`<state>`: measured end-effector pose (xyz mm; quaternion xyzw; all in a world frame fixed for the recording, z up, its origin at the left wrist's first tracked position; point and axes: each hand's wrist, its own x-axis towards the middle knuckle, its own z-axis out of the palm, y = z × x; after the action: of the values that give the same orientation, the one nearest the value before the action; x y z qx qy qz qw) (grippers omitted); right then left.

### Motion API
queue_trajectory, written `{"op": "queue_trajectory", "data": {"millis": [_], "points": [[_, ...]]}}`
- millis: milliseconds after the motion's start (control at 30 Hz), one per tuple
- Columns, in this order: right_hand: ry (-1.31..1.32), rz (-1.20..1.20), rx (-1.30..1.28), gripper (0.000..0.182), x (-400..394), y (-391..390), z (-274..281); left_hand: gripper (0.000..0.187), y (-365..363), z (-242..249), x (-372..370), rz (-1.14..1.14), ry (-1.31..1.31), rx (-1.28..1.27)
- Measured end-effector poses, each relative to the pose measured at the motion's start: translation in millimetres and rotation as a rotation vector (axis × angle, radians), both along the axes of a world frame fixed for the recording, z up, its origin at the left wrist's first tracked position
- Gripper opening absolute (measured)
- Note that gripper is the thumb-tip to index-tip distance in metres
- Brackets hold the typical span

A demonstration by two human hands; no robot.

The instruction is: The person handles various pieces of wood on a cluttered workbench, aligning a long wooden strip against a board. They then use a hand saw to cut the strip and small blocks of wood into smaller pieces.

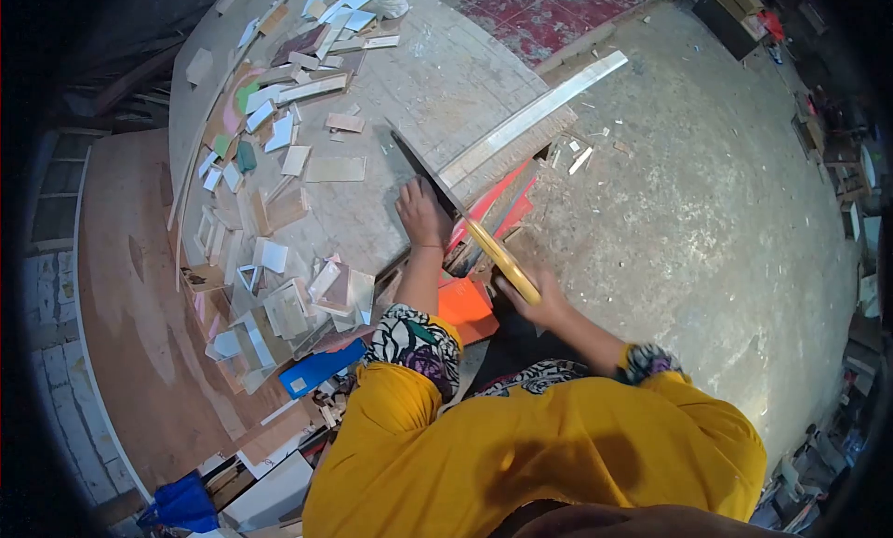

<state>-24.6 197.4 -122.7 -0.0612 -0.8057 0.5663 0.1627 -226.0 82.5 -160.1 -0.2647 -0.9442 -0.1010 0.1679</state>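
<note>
My right hand [542, 299] is wrapped round the yellow handle [502, 259] of a handsaw. The saw's dark blade [419, 163] points up and left over the table edge, crossing the near end of a long pale wooden strip [535, 119]. Just left of the blade, my left hand [423, 212] rests at the table edge with its fingers curled. It lies in line with the strip, but what is under the fingers is hidden. Red pieces [493, 203] and an orange box-like thing [468, 307] show below the strip and between my forearms.
Many small wood offcuts [279, 133] cover the left of the grey worktable [428, 64], with more piled near its front corner. A blue flat object [323, 368] lies left of my sleeve. A brown wood sheet [130, 296] stands further left. Bare concrete floor [688, 231] spreads to the right, with scraps.
</note>
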Motion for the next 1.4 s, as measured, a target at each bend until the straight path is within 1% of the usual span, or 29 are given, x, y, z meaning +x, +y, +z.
{"op": "queue_trajectory", "data": {"millis": [33,67,133,200,267,300,367,467,500,567,600,633,667,700,733,800,867,900,933,967,1000,1033,1067,1100,1167,1200,1267,1333,1400], "points": [[-0.024,-0.012,-0.041,0.011,24,-2,5,0.031,0,-1,1,0.010,0.011,0.003],[-0.042,-0.022,-0.074,0.011,30,0,9,0.032,1,-4,-2,0.021,0.027,0.014],[-0.044,-0.035,-0.091,0.012,22,-1,11,0.032,-1,-3,-3,-0.001,0.035,0.032],[-0.058,-0.047,-0.108,0.013,6,-4,10,0.031,2,2,-1,0.008,-0.013,0.050],[-0.260,-0.076,-0.195,0.015,-31,4,1,0.031,8,9,-1,0.012,-0.035,0.078],[-0.267,-0.070,-0.195,0.015,-33,6,0,0.031,6,10,1,0.013,-0.054,0.090],[-0.090,0.034,-0.033,0.015,-36,7,-1,0.031,6,8,-4,0.023,-0.037,0.071],[-0.070,0.013,-0.123,0.013,19,7,3,0.031,4,2,0,0.035,-0.018,0.048],[-0.063,0.009,-0.118,0.013,28,10,8,0.031,6,2,-1,0.047,-0.009,0.047],[-0.147,0.025,-0.184,0.013,43,11,17,0.031,8,6,-3,0.029,-0.010,0.073],[-0.181,0.015,-0.114,0.014,30,10,12,0.030,6,7,1,0.013,-0.023,0.091],[-0.215,0.009,-0.038,0.015,4,12,4,0.031,5,7,0,0.026,-0.089,0.067],[-0.239,0.024,-0.080,0.016,-29,12,0,0.031,5,4,1,0.028,-0.096,0.069],[-0.255,0.042,-0.119,0.018,-52,12,-2,0.031,6,1,-1,0.048,-0.035,0.072],[-0.251,0.047,-0.120,0.018,-52,12,-1,0.030,4,-1,-3,0.067,0.031,0.069],[-0.215,0.062,-0.136,0.021,-41,10,0,0.029,0,-8,1,0.056,0.057,0.059],[-0.211,0.014,-0.045,0.021,2,7,-6,0.027,1,-12,-9,0.104,0.026,-0.029],[-0.201,0.011,-0.044,0.021,17,7,0,0.025,1,-13,-8,0.122,0.023,-0.054],[-0.138,0.020,-0.140,0.018,28,10,11,0.025,4,-8,-9,0.122,0.038,-0.049],[-0.082,0.031,-0.241,0.019,32,11,16,0.024,6,-2,-7,0.087,0.038,0.010],[-0.082,0.029,-0.247,0.019,18,11,7,0.024,4,0,-4,0.048,0.030,0.063],[-0.213,0.014,-0.179,0.016,-10,13,-8,0.024,3,-2,-6,0.059,-0.028,0.047],[-0.353,0.003,-0.110,0.016,-26,13,-16,0.024,1,-3,-1,0.062,-0.042,0.043],[-0.354,0.007,-0.104,0.016,-37,13,-11,0.025,3,-1,-1,0.058,-0.011,0.067],[-0.162,0.056,-0.008,0.015,-52,8,1,0.025,4,1,-2,0.050,0.086,0.093],[-0.178,0.060,-0.014,0.015,-36,7,-3,0.025,2,-3,5,0.053,0.070,0.087],[-0.093,0.028,0.056,0.015,0,11,-15,0.026,5,-3,-5,0.134,-0.028,0.010],[-0.115,0.030,-0.108,0.015,44,16,27,0.027,6,1,-6,0.107,-0.004,0.043],[-0.159,0.038,-0.155,0.015,44,18,18,0.028,6,4,-3,0.048,-0.001,0.092]]}}
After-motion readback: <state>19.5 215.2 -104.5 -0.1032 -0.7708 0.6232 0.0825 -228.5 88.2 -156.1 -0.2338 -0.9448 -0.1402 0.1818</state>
